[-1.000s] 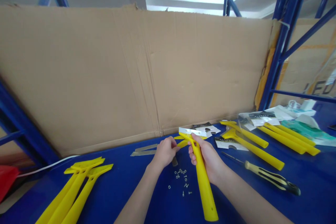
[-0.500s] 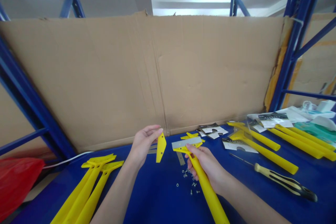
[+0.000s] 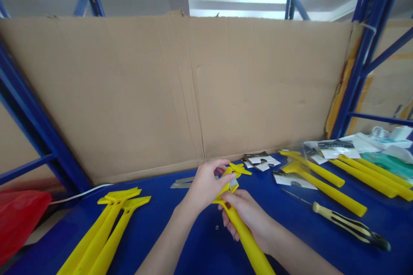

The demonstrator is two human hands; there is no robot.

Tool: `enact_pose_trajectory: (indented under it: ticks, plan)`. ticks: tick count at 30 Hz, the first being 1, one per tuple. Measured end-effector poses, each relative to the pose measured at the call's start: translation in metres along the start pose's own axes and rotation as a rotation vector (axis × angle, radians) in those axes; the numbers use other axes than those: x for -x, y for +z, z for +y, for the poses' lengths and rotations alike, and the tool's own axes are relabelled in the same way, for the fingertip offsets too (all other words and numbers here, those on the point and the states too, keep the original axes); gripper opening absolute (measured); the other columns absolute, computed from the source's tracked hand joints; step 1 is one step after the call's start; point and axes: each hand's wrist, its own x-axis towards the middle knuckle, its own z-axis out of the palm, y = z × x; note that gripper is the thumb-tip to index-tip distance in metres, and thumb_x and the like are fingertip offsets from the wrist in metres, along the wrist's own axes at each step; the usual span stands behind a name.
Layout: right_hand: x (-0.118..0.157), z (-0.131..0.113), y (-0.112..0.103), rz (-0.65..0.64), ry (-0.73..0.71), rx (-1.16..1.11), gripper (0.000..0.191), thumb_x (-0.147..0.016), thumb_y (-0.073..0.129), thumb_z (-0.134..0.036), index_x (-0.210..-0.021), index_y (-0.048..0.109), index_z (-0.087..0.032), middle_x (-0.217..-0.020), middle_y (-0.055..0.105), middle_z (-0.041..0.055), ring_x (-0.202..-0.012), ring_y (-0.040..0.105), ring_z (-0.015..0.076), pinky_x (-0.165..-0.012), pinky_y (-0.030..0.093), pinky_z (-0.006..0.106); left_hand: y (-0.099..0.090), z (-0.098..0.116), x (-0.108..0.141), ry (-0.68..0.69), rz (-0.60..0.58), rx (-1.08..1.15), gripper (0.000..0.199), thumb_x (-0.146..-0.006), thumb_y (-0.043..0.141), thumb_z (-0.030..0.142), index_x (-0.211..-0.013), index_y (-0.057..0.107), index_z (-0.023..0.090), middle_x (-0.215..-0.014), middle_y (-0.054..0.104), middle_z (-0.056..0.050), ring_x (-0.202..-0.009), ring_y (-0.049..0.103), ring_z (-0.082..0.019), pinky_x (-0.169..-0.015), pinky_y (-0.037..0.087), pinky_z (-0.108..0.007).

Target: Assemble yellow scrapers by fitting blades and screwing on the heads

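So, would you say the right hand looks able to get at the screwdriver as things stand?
Probably not: the right hand is full with a yellow handle, though nothing lies on the screwdriver and the way looks open.

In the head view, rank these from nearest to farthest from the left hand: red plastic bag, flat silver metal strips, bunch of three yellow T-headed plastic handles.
From the left hand:
1. Flat silver metal strips, just to its left.
2. Yellow T-headed plastic handles, farther left.
3. Red plastic bag, at the far left edge.
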Motion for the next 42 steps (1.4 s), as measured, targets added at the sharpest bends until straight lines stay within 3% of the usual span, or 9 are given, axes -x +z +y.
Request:
enact_pose_trajectory:
  ticks: [9,14,18,22,26,30,32,36,42]
  plan:
    - [-0.004,0.001,-0.004,-0.035,0.013,-0.067,0.027,-0.083,0.046,-0.036,-0.067,0.055,-0.015,-0.042,0.052,-0.0031,-0.027,0.041,0.0063,-0.029,0.030,0.017,-0.024,0.005,0.013,-0.004,-0.306,-0.083,0.022,-0.077,0.058,0.029,-0.087,0.075,0.021,-0.088,0.074,-0.006,-0.079,0.067,-0.023,-0.070,0.048,-0.028]
    - [-0.003,0.003,-0.002,-0.023,0.021,-0.063,0.026,-0.082,0.047,-0.035,-0.066,0.054,-0.015,-0.042,0.051,-0.0029,-0.029,0.041,0.0066,-0.030,0.030,0.017,-0.028,-0.001,0.020,-0.020,-0.315,-0.044,0.024,-0.079,0.056,0.027,-0.093,0.075,0.023,-0.095,0.074,-0.005,-0.086,0.067,-0.024,-0.076,0.048,-0.029]
    - [0.000,0.002,-0.002,-0.092,-0.005,-0.177,0.019,-0.077,0.048,-0.029,-0.067,0.055,-0.015,-0.044,0.051,-0.0031,-0.031,0.040,0.0062,-0.033,0.030,0.018,-0.027,-0.002,0.025,-0.057,-0.276,0.038,0.024,-0.077,0.059,0.028,-0.095,0.075,0.023,-0.093,0.074,-0.005,-0.084,0.067,-0.024,-0.074,0.050,-0.030]
    - [0.001,-0.001,-0.005,-0.172,0.076,-0.306,0.024,-0.077,0.039,-0.030,-0.070,0.056,-0.014,-0.044,0.048,-0.0025,-0.034,0.040,0.0067,-0.035,0.030,0.018,-0.023,0.000,0.028,-0.081,-0.238,0.090,0.023,-0.073,0.064,0.030,-0.093,0.075,0.023,-0.096,0.073,-0.006,-0.088,0.066,-0.024,-0.078,0.049,-0.029]
    - [0.000,-0.001,-0.006,-0.185,0.073,-0.335,0.032,-0.081,0.038,-0.041,-0.067,0.052,-0.016,-0.048,0.049,-0.0017,-0.035,0.040,0.0066,-0.035,0.029,0.018,-0.022,-0.001,0.031,0.030,-0.251,-0.067,0.021,-0.079,0.059,0.030,-0.092,0.075,0.024,-0.089,0.073,-0.004,-0.080,0.064,-0.019,-0.074,0.046,-0.025]
    - [-0.003,0.002,-0.004,-0.138,0.030,-0.275,0.037,-0.079,0.050,-0.052,-0.069,0.051,-0.016,-0.048,0.050,-0.0030,-0.034,0.040,0.0061,-0.034,0.029,0.017,-0.022,-0.006,0.034,0.166,-0.310,-0.401,0.031,-0.088,0.045,0.028,-0.080,0.074,0.022,-0.075,0.068,-0.003,-0.071,0.060,-0.017,-0.068,0.043,-0.025]
    - [-0.004,0.004,-0.003,-0.123,-0.014,-0.252,0.037,-0.077,0.055,-0.052,-0.067,0.050,-0.016,-0.047,0.050,-0.0035,-0.033,0.040,0.0056,-0.033,0.029,0.017,-0.021,-0.007,0.035,0.178,-0.271,-0.500,0.031,-0.089,0.042,0.028,-0.087,0.072,0.022,-0.080,0.068,-0.005,-0.075,0.061,-0.018,-0.072,0.044,-0.027]
    - [-0.004,0.005,-0.003,-0.135,-0.099,-0.251,0.036,-0.075,0.060,-0.051,-0.068,0.050,-0.016,-0.046,0.050,-0.0043,-0.031,0.038,0.0045,-0.032,0.028,0.017,-0.021,-0.006,0.034,0.067,-0.223,-0.355,0.033,-0.086,0.046,0.027,-0.113,0.065,0.022,-0.105,0.069,-0.007,-0.093,0.062,-0.021,-0.084,0.045,-0.031]
    - [-0.002,0.006,-0.002,-0.145,-0.089,-0.220,0.025,-0.082,0.053,-0.038,-0.074,0.054,-0.014,-0.049,0.053,-0.0032,-0.032,0.042,0.0050,-0.032,0.033,0.017,-0.030,-0.010,0.032,-0.211,-0.302,0.021,0.040,-0.080,0.056,0.031,-0.115,0.061,0.012,-0.092,0.070,-0.011,-0.068,0.063,-0.017,-0.061,0.050,-0.028]
